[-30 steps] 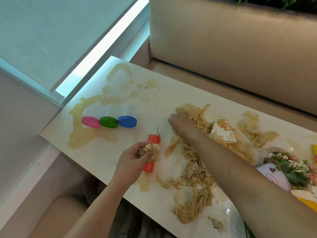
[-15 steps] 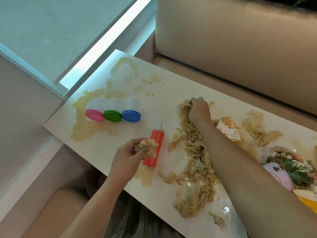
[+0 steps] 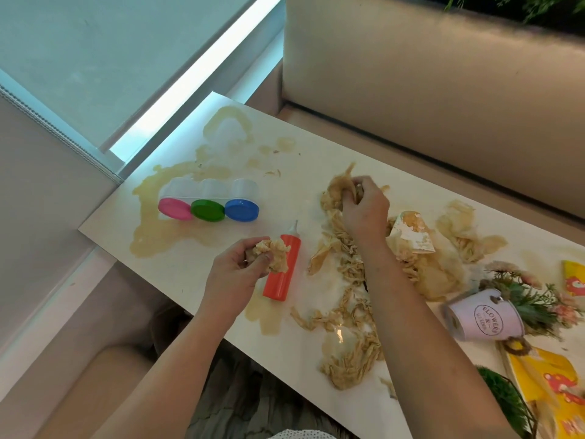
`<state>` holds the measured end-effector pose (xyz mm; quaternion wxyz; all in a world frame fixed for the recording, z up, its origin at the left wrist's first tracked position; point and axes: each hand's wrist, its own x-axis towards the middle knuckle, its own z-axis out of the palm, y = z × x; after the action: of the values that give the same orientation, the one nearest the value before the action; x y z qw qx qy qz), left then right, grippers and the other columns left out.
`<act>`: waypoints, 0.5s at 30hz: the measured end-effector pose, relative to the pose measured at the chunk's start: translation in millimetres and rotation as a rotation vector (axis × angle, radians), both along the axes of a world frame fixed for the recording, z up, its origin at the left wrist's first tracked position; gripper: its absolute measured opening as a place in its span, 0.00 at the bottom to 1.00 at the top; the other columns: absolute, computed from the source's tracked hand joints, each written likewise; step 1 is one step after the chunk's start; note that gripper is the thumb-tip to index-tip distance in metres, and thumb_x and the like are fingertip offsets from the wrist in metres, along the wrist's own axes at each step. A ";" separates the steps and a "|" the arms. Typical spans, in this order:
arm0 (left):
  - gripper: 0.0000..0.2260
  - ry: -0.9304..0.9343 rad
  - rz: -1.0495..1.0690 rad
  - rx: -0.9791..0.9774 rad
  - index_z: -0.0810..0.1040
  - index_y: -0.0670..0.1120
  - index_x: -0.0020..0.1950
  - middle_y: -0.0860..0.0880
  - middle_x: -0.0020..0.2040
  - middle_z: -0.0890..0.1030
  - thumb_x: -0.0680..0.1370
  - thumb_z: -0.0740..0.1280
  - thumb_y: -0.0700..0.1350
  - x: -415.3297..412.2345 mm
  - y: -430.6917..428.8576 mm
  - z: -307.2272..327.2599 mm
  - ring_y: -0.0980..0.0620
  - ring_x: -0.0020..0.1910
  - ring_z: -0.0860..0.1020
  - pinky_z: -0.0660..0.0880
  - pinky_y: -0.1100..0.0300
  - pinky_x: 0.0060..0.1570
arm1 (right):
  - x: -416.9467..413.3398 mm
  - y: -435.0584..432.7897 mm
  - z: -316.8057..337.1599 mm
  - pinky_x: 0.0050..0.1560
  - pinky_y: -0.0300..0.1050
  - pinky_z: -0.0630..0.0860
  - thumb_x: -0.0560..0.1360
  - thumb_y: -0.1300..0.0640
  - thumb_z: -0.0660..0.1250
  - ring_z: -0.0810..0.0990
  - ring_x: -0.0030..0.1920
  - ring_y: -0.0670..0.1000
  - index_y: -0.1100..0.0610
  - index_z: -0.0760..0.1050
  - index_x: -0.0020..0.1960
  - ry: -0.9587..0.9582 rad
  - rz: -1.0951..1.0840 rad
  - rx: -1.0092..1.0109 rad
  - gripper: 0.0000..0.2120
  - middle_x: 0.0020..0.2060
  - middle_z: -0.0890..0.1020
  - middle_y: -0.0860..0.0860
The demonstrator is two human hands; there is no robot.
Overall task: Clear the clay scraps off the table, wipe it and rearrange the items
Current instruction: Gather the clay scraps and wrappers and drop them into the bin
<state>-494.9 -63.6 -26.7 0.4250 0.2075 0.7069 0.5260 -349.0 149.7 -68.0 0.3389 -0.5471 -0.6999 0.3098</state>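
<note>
**Both hands gripping clay; scraps strewn mid-table**

Left hand (image 3: 240, 267): fingers curled tight round a wad of tan clay (image 3: 275, 253), held low near the table's front edge. The wad overlaps the orange squeeze bottle (image 3: 281, 274) in view; cannot tell if they touch. The bottle lies on its side, nozzle pointing away from the person.

Right hand (image 3: 364, 204): fingers bunched downward, pinching the far end of the loose clay scraps (image 3: 351, 312). The scraps trail from that hand toward the front edge, partly under the forearm.

Just right of the right wrist lies a clay-smeared paper cup (image 3: 411, 229) on its side, with more crumpled clay beyond it.

Left part of the table (image 3: 196, 274): a strip of three clear jars (image 3: 209, 201) on its side, lids pink, green and blue, resting on a tan smear (image 3: 152, 236).

Far right: a pink bucket (image 3: 484, 318) tipped over, artificial flowers (image 3: 522, 293) spilling out. A yellow printed sheet (image 3: 544, 375) lies beside it at the front edge.
</note>
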 end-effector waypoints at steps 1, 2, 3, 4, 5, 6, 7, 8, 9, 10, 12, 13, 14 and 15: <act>0.13 -0.005 0.000 0.004 0.84 0.51 0.58 0.49 0.47 0.86 0.80 0.70 0.35 1.3 0.1 0.2 0.54 0.46 0.85 0.80 0.58 0.48 | 1.6 -4.6 -1.1 0.47 0.41 0.73 0.79 0.59 0.68 0.79 0.48 0.51 0.54 0.79 0.56 -0.013 -0.002 -0.054 0.06 0.47 0.81 0.49; 0.12 -0.011 -0.002 0.011 0.84 0.51 0.58 0.50 0.47 0.86 0.80 0.70 0.35 2.4 0.1 1.1 0.54 0.46 0.85 0.80 0.59 0.48 | 4.4 -9.6 -1.6 0.47 0.43 0.73 0.79 0.60 0.69 0.78 0.47 0.51 0.54 0.79 0.56 -0.007 -0.005 -0.073 0.06 0.47 0.81 0.49; 0.12 -0.012 -0.005 0.023 0.84 0.51 0.58 0.49 0.48 0.87 0.80 0.70 0.35 3.0 0.3 2.2 0.54 0.47 0.85 0.81 0.59 0.49 | 7.5 -14.0 0.2 0.46 0.41 0.72 0.78 0.59 0.69 0.78 0.46 0.50 0.53 0.79 0.55 0.025 -0.016 -0.074 0.06 0.47 0.81 0.49; 0.12 -0.009 -0.004 0.036 0.84 0.51 0.58 0.49 0.49 0.87 0.80 0.70 0.35 2.4 0.4 3.1 0.52 0.48 0.85 0.81 0.58 0.50 | 9.5 -18.1 5.1 0.44 0.38 0.71 0.79 0.59 0.69 0.77 0.44 0.48 0.52 0.79 0.55 0.078 -0.028 -0.073 0.06 0.46 0.81 0.48; 0.12 -0.005 0.000 0.047 0.84 0.51 0.58 0.48 0.50 0.87 0.80 0.71 0.36 0.6 -0.7 3.5 0.50 0.50 0.85 0.81 0.56 0.52 | 10.0 -22.6 11.5 0.42 0.33 0.70 0.79 0.58 0.70 0.77 0.42 0.46 0.51 0.79 0.55 0.132 -0.037 -0.081 0.06 0.45 0.81 0.47; 0.12 -0.004 0.006 0.053 0.85 0.52 0.58 0.47 0.50 0.86 0.80 0.71 0.36 -1.5 -3.0 3.4 0.48 0.51 0.85 0.81 0.54 0.54 | 9.7 -28.3 17.9 0.40 0.29 0.69 0.79 0.58 0.70 0.76 0.41 0.45 0.51 0.79 0.55 0.170 -0.042 -0.100 0.06 0.44 0.81 0.47; 0.13 -0.003 0.013 0.064 0.85 0.53 0.57 0.46 0.51 0.86 0.80 0.71 0.36 -3.7 -6.5 3.5 0.46 0.53 0.85 0.81 0.52 0.55 | 8.4 -34.9 24.8 0.39 0.26 0.69 0.80 0.58 0.70 0.76 0.41 0.43 0.51 0.79 0.56 0.195 -0.039 -0.120 0.06 0.45 0.81 0.47; 0.13 -0.002 0.024 0.080 0.85 0.54 0.57 0.46 0.52 0.86 0.80 0.71 0.36 -6.5 -10.5 3.8 0.45 0.54 0.85 0.81 0.50 0.56 | 6.0 -41.6 31.2 0.39 0.26 0.70 0.80 0.58 0.70 0.77 0.41 0.41 0.51 0.79 0.56 0.212 -0.024 -0.139 0.06 0.46 0.81 0.46; 0.13 0.002 0.035 0.093 0.85 0.54 0.56 0.46 0.52 0.86 0.80 0.71 0.36 -10.0 -14.5 4.4 0.44 0.55 0.84 0.81 0.49 0.57 | 3.4 -48.5 37.1 0.38 0.26 0.71 0.80 0.58 0.70 0.77 0.41 0.39 0.52 0.79 0.57 0.230 0.001 -0.152 0.06 0.46 0.81 0.46; 0.14 0.007 0.046 0.103 0.86 0.54 0.56 0.46 0.53 0.86 0.80 0.71 0.36 -14.2 -18.4 4.8 0.44 0.55 0.84 0.81 0.49 0.57 | 0.1 -55.2 43.4 0.38 0.27 0.72 0.80 0.59 0.69 0.78 0.40 0.38 0.53 0.79 0.57 0.253 0.031 -0.165 0.07 0.46 0.81 0.46; 0.14 0.022 0.064 0.119 0.86 0.55 0.56 0.46 0.53 0.86 0.79 0.71 0.36 -24.4 -27.0 6.8 0.45 0.55 0.84 0.81 0.49 0.58 | -8.5 -68.1 53.8 0.39 0.31 0.76 0.80 0.59 0.69 0.78 0.40 0.37 0.52 0.79 0.57 0.281 0.095 -0.176 0.06 0.45 0.81 0.44; 0.14 0.030 0.076 0.122 0.86 0.56 0.55 0.46 0.53 0.86 0.79 0.71 0.36 -30.2 -31.9 7.7 0.45 0.55 0.84 0.81 0.49 0.57 | -13.9 -74.6 57.4 0.40 0.33 0.77 0.80 0.59 0.70 0.78 0.40 0.39 0.51 0.79 0.56 0.281 0.128 -0.182 0.06 0.45 0.81 0.43; 0.14 0.035 0.090 0.121 0.86 0.56 0.55 0.47 0.53 0.86 0.79 0.71 0.37 -36.7 -37.9 8.5 0.45 0.56 0.84 0.81 0.50 0.57 | -20.5 -81.8 61.2 0.41 0.35 0.78 0.80 0.58 0.70 0.78 0.41 0.41 0.49 0.79 0.55 0.280 0.159 -0.195 0.06 0.45 0.81 0.43; 0.14 0.038 0.105 0.119 0.86 0.57 0.55 0.47 0.54 0.86 0.80 0.71 0.37 -43.4 -44.5 8.9 0.46 0.56 0.84 0.81 0.50 0.57 | -28.2 -89.8 65.0 0.41 0.35 0.78 0.80 0.58 0.70 0.79 0.42 0.42 0.48 0.78 0.54 0.282 0.192 -0.209 0.06 0.45 0.82 0.44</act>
<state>-538.3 -108.1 -17.8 0.3699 0.2051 0.6922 0.5848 -377.1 59.9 -3.0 0.3438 -0.4613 -0.6584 0.4853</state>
